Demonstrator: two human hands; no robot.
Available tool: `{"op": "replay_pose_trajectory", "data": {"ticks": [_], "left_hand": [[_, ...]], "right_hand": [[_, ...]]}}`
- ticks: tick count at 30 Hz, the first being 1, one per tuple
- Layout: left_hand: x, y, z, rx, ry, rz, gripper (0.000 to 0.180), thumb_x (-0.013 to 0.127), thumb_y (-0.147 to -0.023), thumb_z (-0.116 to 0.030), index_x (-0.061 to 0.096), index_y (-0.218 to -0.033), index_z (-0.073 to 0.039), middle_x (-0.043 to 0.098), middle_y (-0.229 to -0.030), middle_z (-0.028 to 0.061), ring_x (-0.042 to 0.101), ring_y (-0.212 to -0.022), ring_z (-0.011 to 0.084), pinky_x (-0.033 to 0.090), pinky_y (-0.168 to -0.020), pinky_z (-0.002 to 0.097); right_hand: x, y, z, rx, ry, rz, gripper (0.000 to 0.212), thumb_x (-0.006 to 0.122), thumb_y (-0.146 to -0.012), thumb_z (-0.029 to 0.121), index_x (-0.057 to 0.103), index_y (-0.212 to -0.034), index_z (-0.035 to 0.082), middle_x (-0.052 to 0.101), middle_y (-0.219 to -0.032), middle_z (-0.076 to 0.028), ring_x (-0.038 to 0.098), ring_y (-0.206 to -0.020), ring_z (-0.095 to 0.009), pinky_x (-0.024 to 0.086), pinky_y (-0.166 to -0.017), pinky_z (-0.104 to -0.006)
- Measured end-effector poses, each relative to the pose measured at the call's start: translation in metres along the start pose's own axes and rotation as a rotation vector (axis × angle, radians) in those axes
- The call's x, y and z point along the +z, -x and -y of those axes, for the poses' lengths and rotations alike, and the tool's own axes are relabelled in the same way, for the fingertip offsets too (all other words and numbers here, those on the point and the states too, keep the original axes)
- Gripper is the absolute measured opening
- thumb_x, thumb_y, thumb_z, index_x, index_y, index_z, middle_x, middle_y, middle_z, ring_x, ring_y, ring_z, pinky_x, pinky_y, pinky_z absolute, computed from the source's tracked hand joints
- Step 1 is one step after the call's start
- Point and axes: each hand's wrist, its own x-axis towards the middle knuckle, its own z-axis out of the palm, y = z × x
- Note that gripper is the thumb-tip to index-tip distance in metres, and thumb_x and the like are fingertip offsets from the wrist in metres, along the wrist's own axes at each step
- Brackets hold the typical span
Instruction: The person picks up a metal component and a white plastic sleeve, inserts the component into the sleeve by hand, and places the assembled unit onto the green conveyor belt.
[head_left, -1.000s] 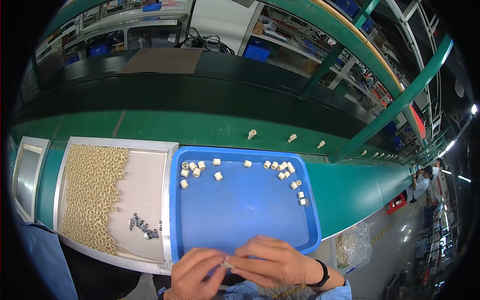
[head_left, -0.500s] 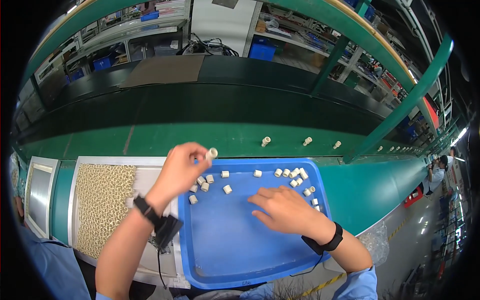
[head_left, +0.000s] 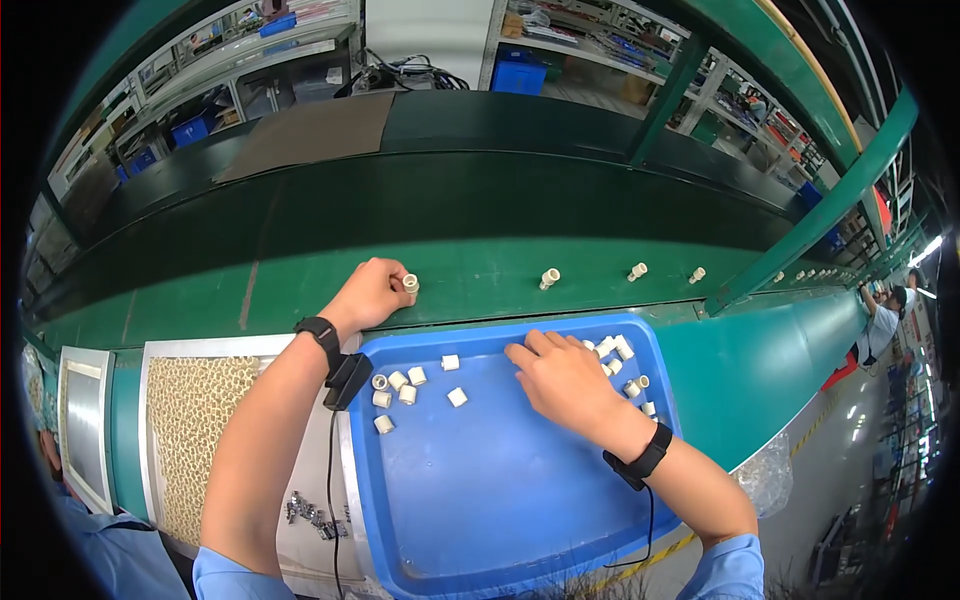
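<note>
My left hand [head_left: 372, 296] pinches a small cream ring-topped tubular piece [head_left: 410, 284] by its side, at the near part of the green conveyor belt [head_left: 470, 275]. My right hand [head_left: 572, 388] is over the far side of the blue tray [head_left: 455, 500], its fingers bent down and their tips hidden. Whatever those fingers grip cannot be made out. Short cream tubes lie in the tray: a loose cluster [head_left: 407, 394] at the far left, a single tube [head_left: 457, 397] near the middle, and more tubes [head_left: 624, 347] to the right of my right hand.
Left of the tray, a white-framed tray [head_left: 150, 440] holds densely packed cream rings [head_left: 205, 430] and small dark metal parts [head_left: 315, 515]. Similar cream pieces [head_left: 638, 271] stand spaced along the belt. A green post [head_left: 815, 215] rises at the right. Another person [head_left: 880, 325] works far right.
My left hand has lowered its tubular piece from above the tray's far edge to the belt. My right hand has moved to the far tray edge, covering tubes that showed before.
</note>
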Motion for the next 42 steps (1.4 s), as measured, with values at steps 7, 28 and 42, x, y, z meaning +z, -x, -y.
{"op": "replay_pose_trajectory", "data": {"ticks": [7, 28, 42], "left_hand": [[-0.02, 0.035, -0.031, 0.076, -0.269, -0.083, 0.03, 0.082, -0.086, -0.011, 0.073, -0.11, 0.004, 0.073, -0.092, 0.0109, 0.071, -0.086, 0.0228, 0.057, -0.079, 0.0357], [0.029, 0.389, -0.007, -0.237, -0.685, -0.48, 0.009, 0.074, -0.088, -0.006, 0.069, -0.089, 0.002, 0.066, -0.088, 0.0219, 0.068, -0.081, 0.0444, 0.056, -0.072, 0.0532], [0.04, 0.404, -0.022, -0.16, -0.361, -0.561, 0.006, 0.072, -0.089, 0.0, 0.068, -0.086, 0.001, 0.069, -0.082, 0.0177, 0.071, -0.072, 0.036, 0.057, -0.066, 0.0448]], "right_hand": [[0.008, -0.004, 0.0, -0.004, -0.03, 0.048, 0.014, 0.073, -0.091, 0.013, 0.068, -0.099, 0.003, 0.068, -0.093, -0.015, 0.071, -0.088, -0.035, 0.057, -0.08, -0.0474], [-0.028, 0.066, 0.07, -0.002, -0.342, 0.162, 0.015, 0.058, -0.097, 0.014, 0.067, -0.1, 0.002, 0.074, -0.091, -0.02, 0.069, -0.082, -0.046, 0.056, -0.077, -0.0547], [-0.048, 0.064, 0.148, -0.221, -0.469, 0.159, 0.012, 0.064, -0.098, 0.017, 0.067, -0.095, 0.006, 0.072, -0.086, -0.012, 0.07, -0.079, -0.036, 0.053, -0.076, -0.0475]]}}
